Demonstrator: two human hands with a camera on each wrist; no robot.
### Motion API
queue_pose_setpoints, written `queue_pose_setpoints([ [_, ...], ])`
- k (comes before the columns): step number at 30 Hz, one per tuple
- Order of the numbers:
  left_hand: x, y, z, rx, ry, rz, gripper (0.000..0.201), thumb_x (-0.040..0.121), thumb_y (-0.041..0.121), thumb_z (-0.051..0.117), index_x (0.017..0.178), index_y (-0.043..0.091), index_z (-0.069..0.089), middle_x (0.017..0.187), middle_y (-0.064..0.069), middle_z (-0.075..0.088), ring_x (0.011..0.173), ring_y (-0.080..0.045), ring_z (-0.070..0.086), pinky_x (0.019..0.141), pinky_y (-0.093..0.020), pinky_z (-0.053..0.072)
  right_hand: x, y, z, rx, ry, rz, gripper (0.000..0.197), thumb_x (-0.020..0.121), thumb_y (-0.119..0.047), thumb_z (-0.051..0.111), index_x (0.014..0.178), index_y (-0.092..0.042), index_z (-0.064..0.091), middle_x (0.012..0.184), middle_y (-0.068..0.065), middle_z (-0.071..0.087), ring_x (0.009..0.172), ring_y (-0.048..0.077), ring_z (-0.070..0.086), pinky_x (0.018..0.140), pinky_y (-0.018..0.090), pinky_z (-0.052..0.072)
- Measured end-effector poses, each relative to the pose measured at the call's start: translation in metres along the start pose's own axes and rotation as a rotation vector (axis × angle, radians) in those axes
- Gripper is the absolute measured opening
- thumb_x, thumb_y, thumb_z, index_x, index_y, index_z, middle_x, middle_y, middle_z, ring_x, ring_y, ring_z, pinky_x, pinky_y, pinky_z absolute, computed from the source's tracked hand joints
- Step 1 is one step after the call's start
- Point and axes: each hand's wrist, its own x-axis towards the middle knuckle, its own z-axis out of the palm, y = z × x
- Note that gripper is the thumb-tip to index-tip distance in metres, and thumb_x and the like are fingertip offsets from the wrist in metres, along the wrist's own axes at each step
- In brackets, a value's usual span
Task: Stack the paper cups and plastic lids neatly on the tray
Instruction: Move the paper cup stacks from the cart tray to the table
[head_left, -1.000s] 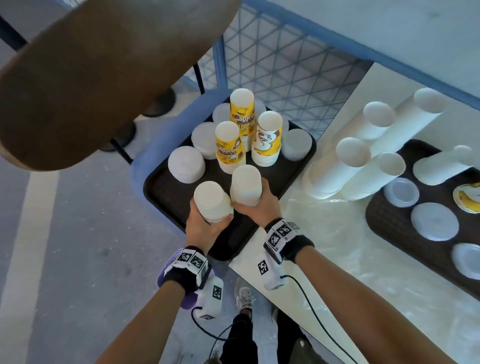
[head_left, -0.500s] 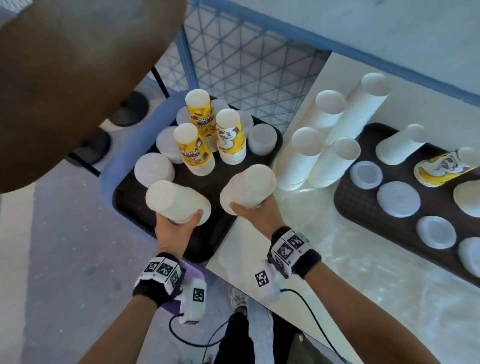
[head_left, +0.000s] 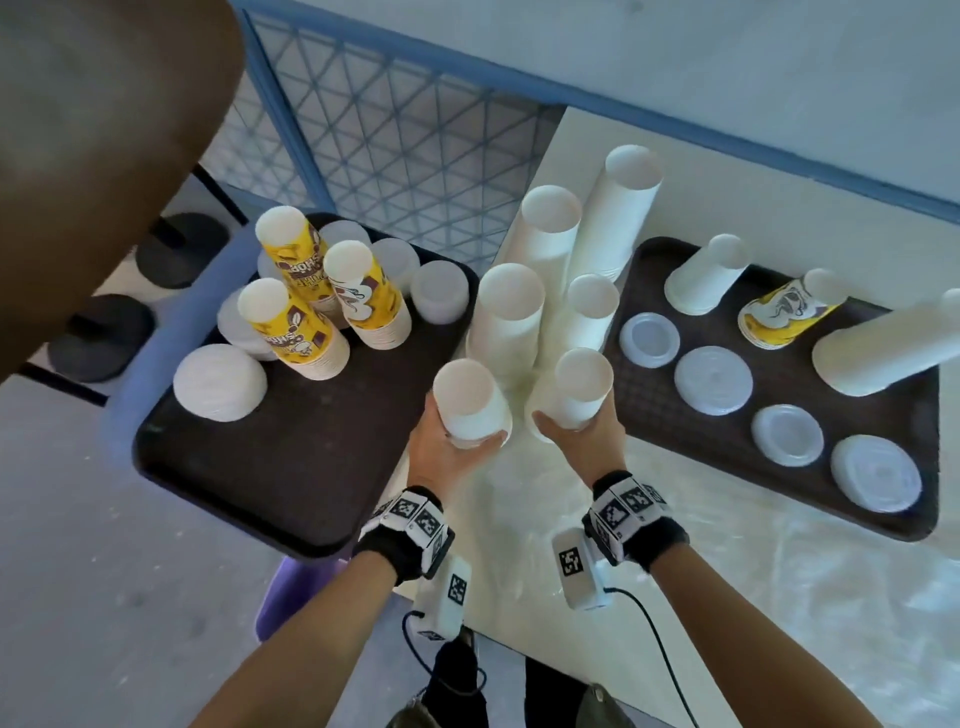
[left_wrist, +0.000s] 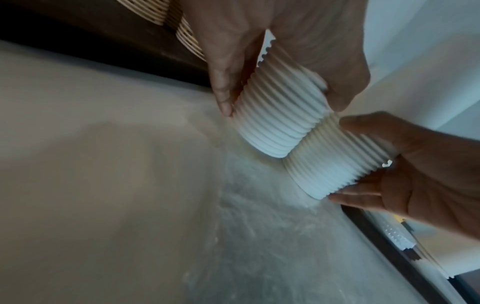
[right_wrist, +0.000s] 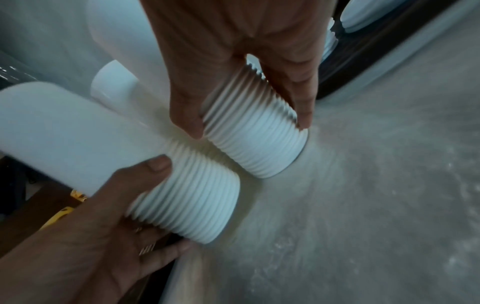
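My left hand (head_left: 457, 441) grips a stack of white paper cups (head_left: 470, 402), and my right hand (head_left: 576, 426) grips a second white stack (head_left: 582, 389) beside it. Both stacks stand rims down on the white table (head_left: 727, 597), between the two dark trays. In the left wrist view, my left hand (left_wrist: 281, 100) wraps its ribbed stack (left_wrist: 272, 133), whose lower end is at the table top. In the right wrist view, my right hand (right_wrist: 248, 123) clasps its stack (right_wrist: 257, 148) the same way. The left tray (head_left: 291, 483) carries yellow cup stacks (head_left: 301, 332) and lid piles (head_left: 218, 382).
Taller white cup stacks (head_left: 511, 312) stand on the table just beyond my hands. The right tray (head_left: 727, 467) holds flat lids (head_left: 714, 379), white cup stacks and a yellow cup (head_left: 779, 314). A brown round tabletop (head_left: 104, 130) overhangs the far left. A blue mesh fence (head_left: 389, 130) stands behind.
Both hands have carried their white cup stacks from over the left tray rightwards to the white table, where the stacks now stand side by side.
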Motion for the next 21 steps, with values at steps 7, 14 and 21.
queue_pose_setpoints([
  [7, 0.009, 0.001, 0.025, 0.075, 0.005, 0.069, 0.086, 0.057, 0.025, 0.087, 0.13, 0.021, 0.041, 0.116, 0.008, 0.054, 0.114, -0.02, 0.054, 0.096, -0.03, 0.043, 0.004, -0.001, 0.004, 0.021, 0.026, 0.017, 0.085, 0.067, -0.022, 0.081, 0.136, -0.016, 0.032, 0.127, 0.006, 0.055, 0.114, 0.026, 0.053, 0.085, 0.023, 0.037],
  [14, 0.006, -0.004, 0.013, 0.13, -0.125, 0.098, 0.096, 0.06, 0.025, 0.085, 0.138, 0.023, 0.029, 0.135, 0.0, 0.049, 0.123, -0.019, 0.048, 0.097, -0.028, 0.038, -0.014, 0.013, 0.006, 0.013, 0.066, 0.043, 0.089, 0.064, -0.015, 0.082, 0.134, -0.006, 0.028, 0.127, 0.011, 0.043, 0.114, 0.025, 0.045, 0.097, 0.037, 0.042],
  [21, -0.012, -0.015, -0.043, 0.096, 0.054, 0.146, 0.071, 0.073, 0.005, 0.072, 0.134, 0.015, 0.038, 0.126, -0.007, 0.051, 0.111, -0.014, 0.05, 0.095, -0.026, 0.042, -0.072, 0.009, 0.034, -0.164, -0.355, 0.092, 0.022, 0.08, -0.016, 0.068, 0.096, -0.013, 0.054, 0.068, -0.004, 0.055, 0.067, 0.013, 0.055, 0.066, 0.02, 0.042],
])
